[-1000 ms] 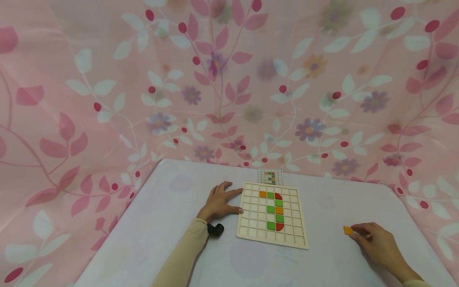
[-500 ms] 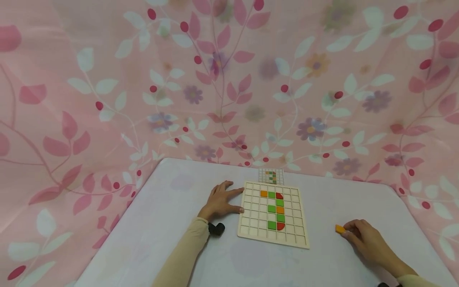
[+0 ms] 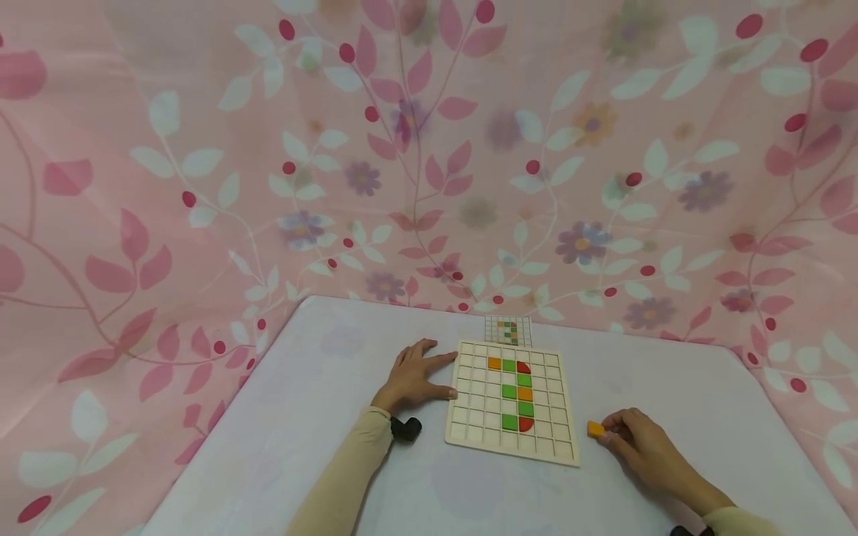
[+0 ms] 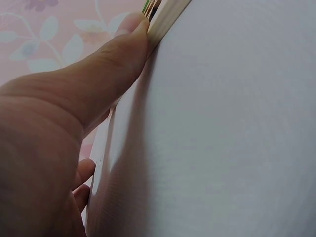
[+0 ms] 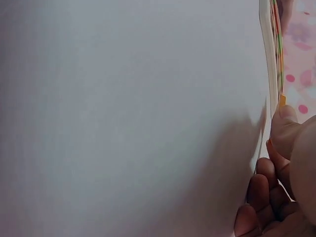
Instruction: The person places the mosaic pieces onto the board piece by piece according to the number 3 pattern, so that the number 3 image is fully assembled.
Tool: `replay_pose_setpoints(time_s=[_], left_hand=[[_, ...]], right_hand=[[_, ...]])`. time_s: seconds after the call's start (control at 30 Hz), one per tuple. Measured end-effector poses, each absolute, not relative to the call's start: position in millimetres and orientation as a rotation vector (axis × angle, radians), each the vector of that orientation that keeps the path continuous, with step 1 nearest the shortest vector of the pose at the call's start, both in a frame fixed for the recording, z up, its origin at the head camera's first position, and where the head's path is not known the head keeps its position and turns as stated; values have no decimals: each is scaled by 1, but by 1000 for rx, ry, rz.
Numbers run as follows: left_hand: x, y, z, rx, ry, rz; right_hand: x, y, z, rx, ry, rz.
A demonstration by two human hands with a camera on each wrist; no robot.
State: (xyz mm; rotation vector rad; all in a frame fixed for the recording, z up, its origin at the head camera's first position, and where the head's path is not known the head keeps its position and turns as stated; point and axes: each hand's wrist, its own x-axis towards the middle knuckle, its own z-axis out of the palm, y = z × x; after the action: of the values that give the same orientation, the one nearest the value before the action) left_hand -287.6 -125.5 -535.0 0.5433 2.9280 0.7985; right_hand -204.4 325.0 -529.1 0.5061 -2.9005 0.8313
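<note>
A pale wooden grid board [image 3: 469, 417] lies on the table with several tiles in its squares: green, orange and round-edged red ones. They form a bent column with short rows reaching left. Against the board's left edge rest the thumb and forefinger of my left hand [image 3: 410, 378], its fingers spread; the left wrist view shows the thumb [image 4: 108, 64] on the rim. Just right of the board, my right hand [image 3: 646, 450] pinches an orange square tile [image 3: 595, 429] between thumb and forefinger, the other fingers curled behind. In the right wrist view the tile [image 5: 283, 100] sticks out past the thumb.
A small pattern card [image 3: 508, 331] with a printed coloured grid lies behind the board. White cloth covers the table [image 3: 335, 357]. A pink flowered curtain [image 3: 429, 149] hangs along its back and sides. Black wrist cameras sit at both cuffs, the left one [image 3: 406, 429] near the board.
My right hand has moved left across the table towards the board, carrying the orange tile. The left hand has stayed at the board's left edge.
</note>
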Motion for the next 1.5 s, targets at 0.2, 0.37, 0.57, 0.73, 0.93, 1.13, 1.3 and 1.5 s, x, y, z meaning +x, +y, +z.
replay_pose_setpoints(time_s=[0.2, 0.37, 0.57, 0.73, 0.93, 1.13, 1.3, 1.5], left_hand=[[-286, -125, -534, 542, 2931, 797], [-286, -125, -534, 533, 2934, 793], [-286, -126, -534, 546, 2936, 821], [-286, -126, -531, 547, 2931, 812], [-286, -126, -533, 550, 2932, 808], [-286, -126, -532, 553, 2927, 816], [-287, -126, -535, 561, 2939, 805], [-288, -126, -536, 546, 2934, 797]], right_hand=[[-204, 310, -528, 527, -2890, 857], [-207, 298, -525, 546, -2886, 860], [-210, 280, -521, 624, -2828, 866], [-213, 267, -518, 652, -2847, 883], [-216, 254, -520, 710, -2851, 870], [-218, 236, -520, 763, -2827, 795], [-220, 223, -518, 810, -2813, 749], [-222, 211, -514, 805, -2884, 781]])
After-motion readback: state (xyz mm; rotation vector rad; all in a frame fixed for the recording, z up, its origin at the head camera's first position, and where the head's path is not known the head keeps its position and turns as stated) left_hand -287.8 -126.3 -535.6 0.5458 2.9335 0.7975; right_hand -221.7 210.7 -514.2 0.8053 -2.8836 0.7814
